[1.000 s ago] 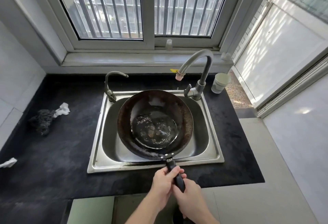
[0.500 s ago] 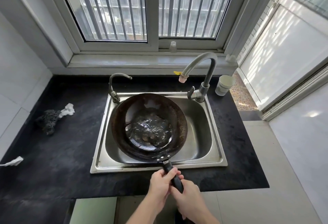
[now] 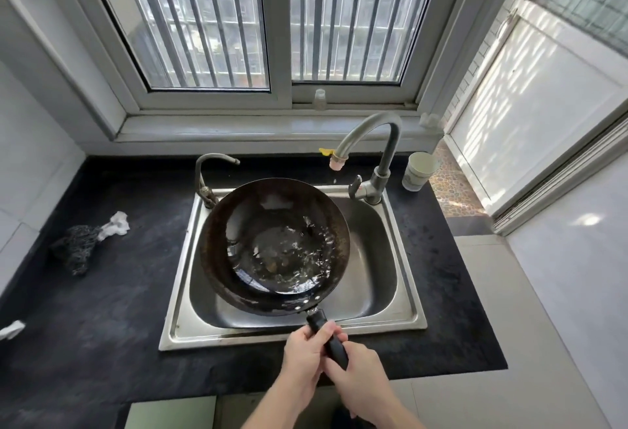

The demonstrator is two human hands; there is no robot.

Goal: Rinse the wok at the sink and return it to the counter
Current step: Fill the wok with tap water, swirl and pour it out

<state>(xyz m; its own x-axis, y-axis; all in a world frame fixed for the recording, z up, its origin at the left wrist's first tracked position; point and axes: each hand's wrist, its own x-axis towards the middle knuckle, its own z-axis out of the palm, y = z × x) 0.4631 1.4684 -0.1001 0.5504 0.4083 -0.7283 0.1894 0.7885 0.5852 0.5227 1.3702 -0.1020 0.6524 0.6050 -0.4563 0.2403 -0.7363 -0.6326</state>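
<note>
- Barred windows stand behind a dark tabletop with a steel sink set into it, in the head view. A tall tap arches over the basin's far right corner, and a small tap stands at the far left.
- On the tabletop, a dark scrubber and a white tissue lie well left of the sink. A paper cup stands just beside the tall tap.
- The wok is over the left part of the basin, its handle reaching across the near rim toward the person. A shallow pool of water glints in the bowl, pushed toward its right wall. I cannot tell whether the wok rests on the basin or is held clear.
- The step in hand looks like swirling the rinse water. Roll the wok gently so the water sweeps the whole wall, and keep its rim inside the sink's edge so any spill lands in the basin. Then tip it away from the body to pour.
- Grip: the left hand wraps the handle nearest the wok, fingers curled round it. The right hand clasps the handle just behind and touches the left. Both grips are closed round the handle alone.
</note>
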